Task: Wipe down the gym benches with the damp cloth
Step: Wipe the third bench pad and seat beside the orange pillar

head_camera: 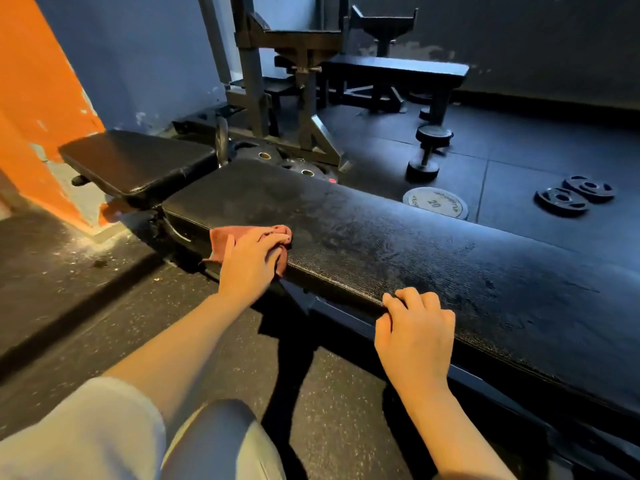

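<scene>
A long black padded bench [398, 237] runs from the centre to the lower right, its top streaked with damp marks. My left hand [251, 261] presses a reddish-brown cloth [225, 239] onto the near edge of the pad close to its left end, fingers wrapped over the bunched cloth. My right hand [415, 330] rests on the near edge further right, fingers curled over the rim of the pad. A separate black seat pad [135, 162] sits past the bench's left end. A second flat bench [398, 72] stands at the back.
An orange wall [38, 109] rises on the left. A black steel rack [287, 84] stands behind the bench with weight plates [287, 162] at its foot. A dumbbell [429, 150], a 20 plate [434, 202] and two small plates [575, 195] lie on the rubber floor.
</scene>
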`<state>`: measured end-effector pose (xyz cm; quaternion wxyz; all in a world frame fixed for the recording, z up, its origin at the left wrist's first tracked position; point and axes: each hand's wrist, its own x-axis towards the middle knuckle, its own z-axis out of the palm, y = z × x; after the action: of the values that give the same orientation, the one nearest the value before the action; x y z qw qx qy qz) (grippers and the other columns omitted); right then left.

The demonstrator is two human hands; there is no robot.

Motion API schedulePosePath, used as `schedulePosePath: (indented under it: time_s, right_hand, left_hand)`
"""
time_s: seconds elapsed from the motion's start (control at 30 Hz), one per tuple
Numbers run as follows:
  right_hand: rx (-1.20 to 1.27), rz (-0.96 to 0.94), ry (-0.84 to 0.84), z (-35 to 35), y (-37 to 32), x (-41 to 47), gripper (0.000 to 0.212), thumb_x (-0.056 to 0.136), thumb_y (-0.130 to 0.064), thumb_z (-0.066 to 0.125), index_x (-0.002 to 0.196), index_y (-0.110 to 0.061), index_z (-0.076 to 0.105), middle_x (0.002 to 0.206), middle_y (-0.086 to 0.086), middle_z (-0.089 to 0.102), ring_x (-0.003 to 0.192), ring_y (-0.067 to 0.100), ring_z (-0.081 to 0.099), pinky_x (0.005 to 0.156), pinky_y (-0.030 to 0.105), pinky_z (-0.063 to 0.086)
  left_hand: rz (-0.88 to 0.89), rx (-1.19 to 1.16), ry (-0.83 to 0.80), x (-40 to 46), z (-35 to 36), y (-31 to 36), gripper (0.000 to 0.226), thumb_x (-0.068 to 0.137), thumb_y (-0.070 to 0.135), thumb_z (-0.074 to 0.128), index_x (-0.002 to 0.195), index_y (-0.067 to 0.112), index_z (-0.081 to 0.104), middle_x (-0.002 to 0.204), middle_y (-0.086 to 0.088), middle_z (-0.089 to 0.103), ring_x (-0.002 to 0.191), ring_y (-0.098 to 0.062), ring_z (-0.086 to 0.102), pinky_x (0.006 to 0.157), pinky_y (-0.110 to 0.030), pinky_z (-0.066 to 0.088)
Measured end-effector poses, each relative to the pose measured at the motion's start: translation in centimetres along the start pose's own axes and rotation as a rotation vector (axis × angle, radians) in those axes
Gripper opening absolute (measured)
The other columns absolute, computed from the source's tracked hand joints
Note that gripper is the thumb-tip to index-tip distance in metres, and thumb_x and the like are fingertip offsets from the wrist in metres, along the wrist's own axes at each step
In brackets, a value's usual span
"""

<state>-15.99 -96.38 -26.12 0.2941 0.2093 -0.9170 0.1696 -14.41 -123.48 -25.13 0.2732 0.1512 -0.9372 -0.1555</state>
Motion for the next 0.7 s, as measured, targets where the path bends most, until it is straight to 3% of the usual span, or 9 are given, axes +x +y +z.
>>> schedulePosePath:
  time_s: [0.1, 0.2, 0.27, 0.37, 0.47, 0.53, 0.57, 0.63, 0.7]
  right_hand:
    - [0.05, 0.066, 0.003, -0.2, -1.2, 0.9, 0.009, 0.063, -0.006, 0.076, 0.068, -0.012, 0.071, 0.079, 0.002, 0.062, 0.075, 0.028, 0.054, 0.066, 0.037, 0.039]
    - [0.109, 0.013, 0.024, 0.4, -3.8, 3.1, 0.014, 0.066, -0.009, 0.07, 0.079, -0.014, 0.072, 0.092, 0.003, 0.065, 0.086, 0.028, 0.057, 0.082, 0.04, 0.034]
    - [0.126, -0.078, 0.011, 1.6, -6.3, 5.2, 0.016, 0.07, -0.012, 0.057, 0.078, -0.017, 0.071, 0.085, 0.0, 0.063, 0.081, 0.026, 0.056, 0.083, 0.037, 0.031]
    - [0.073, -0.187, -0.072, 3.4, -9.1, 8.0, 0.03, 0.073, -0.018, 0.039, 0.063, -0.018, 0.067, 0.071, -0.002, 0.061, 0.071, 0.025, 0.054, 0.076, 0.038, 0.035]
    - [-0.032, -0.287, -0.167, 5.3, -10.3, 9.3, 0.017, 0.074, -0.018, 0.058, 0.065, -0.02, 0.072, 0.069, -0.003, 0.062, 0.072, 0.024, 0.054, 0.071, 0.036, 0.038]
    - [-0.045, -0.35, -0.173, 6.3, -11.0, 9.7, 0.007, 0.071, -0.017, 0.07, 0.067, -0.022, 0.074, 0.068, -0.004, 0.063, 0.071, 0.023, 0.054, 0.069, 0.035, 0.038]
    - [-0.043, -0.376, -0.17, 6.7, -11.5, 10.0, 0.007, 0.07, -0.018, 0.07, 0.066, -0.022, 0.074, 0.067, -0.005, 0.063, 0.07, 0.022, 0.053, 0.067, 0.035, 0.039]
    - [-0.037, -0.428, -0.144, 7.2, -12.7, 10.5, 0.012, 0.07, -0.019, 0.062, 0.062, -0.023, 0.071, 0.064, -0.006, 0.06, 0.068, 0.022, 0.051, 0.064, 0.035, 0.038]
    - [0.006, -0.473, -0.106, 7.7, -14.0, 11.0, 0.018, 0.071, -0.021, 0.055, 0.062, -0.022, 0.07, 0.063, -0.006, 0.059, 0.067, 0.021, 0.049, 0.064, 0.034, 0.035]
  left_hand:
    - [-0.033, -0.089, 0.003, -0.4, 0.2, 2.6, 0.025, 0.09, 0.006, 0.06, 0.112, 0.013, 0.07, 0.122, -0.005, 0.061, 0.116, -0.025, 0.055, 0.104, -0.034, 0.037]
    - [0.303, -0.208, -0.132, -2.4, 0.7, 6.5, 0.03, 0.086, 0.009, 0.063, 0.115, 0.015, 0.069, 0.126, -0.002, 0.062, 0.118, -0.016, 0.052, 0.105, -0.025, 0.036]
    - [0.428, -0.212, -0.192, -2.2, 0.4, 5.7, 0.03, 0.089, 0.016, 0.06, 0.118, 0.017, 0.068, 0.129, 0.001, 0.061, 0.12, -0.013, 0.051, 0.103, -0.024, 0.038]
    - [0.226, -0.232, -0.116, 0.4, -0.8, 0.5, 0.025, 0.091, 0.014, 0.059, 0.113, 0.021, 0.07, 0.127, 0.006, 0.061, 0.119, -0.01, 0.053, 0.103, -0.028, 0.041]
    - [-0.058, -0.155, -0.052, 3.5, -2.4, -5.7, 0.025, 0.095, 0.014, 0.055, 0.116, 0.021, 0.069, 0.127, 0.006, 0.059, 0.119, -0.013, 0.053, 0.103, -0.024, 0.036]
    - [-0.157, -0.105, -0.019, 4.8, -2.6, -7.5, 0.027, 0.098, 0.019, 0.05, 0.119, 0.019, 0.066, 0.126, 0.002, 0.058, 0.118, -0.017, 0.052, 0.102, -0.025, 0.033]
    - [-0.131, -0.081, -0.015, 5.3, -2.3, -7.4, 0.028, 0.097, 0.022, 0.048, 0.117, 0.019, 0.067, 0.124, 0.0, 0.058, 0.118, -0.021, 0.052, 0.104, -0.029, 0.035]
    - [0.101, -0.089, -0.04, 4.7, -1.8, -6.1, 0.027, 0.091, 0.021, 0.052, 0.112, 0.016, 0.069, 0.122, -0.005, 0.061, 0.115, -0.025, 0.053, 0.103, -0.037, 0.038]
    - [0.389, -0.156, -0.097, 3.0, -1.5, -5.4, 0.028, 0.089, 0.016, 0.052, 0.113, 0.014, 0.067, 0.124, -0.006, 0.06, 0.118, -0.021, 0.05, 0.104, -0.031, 0.034]
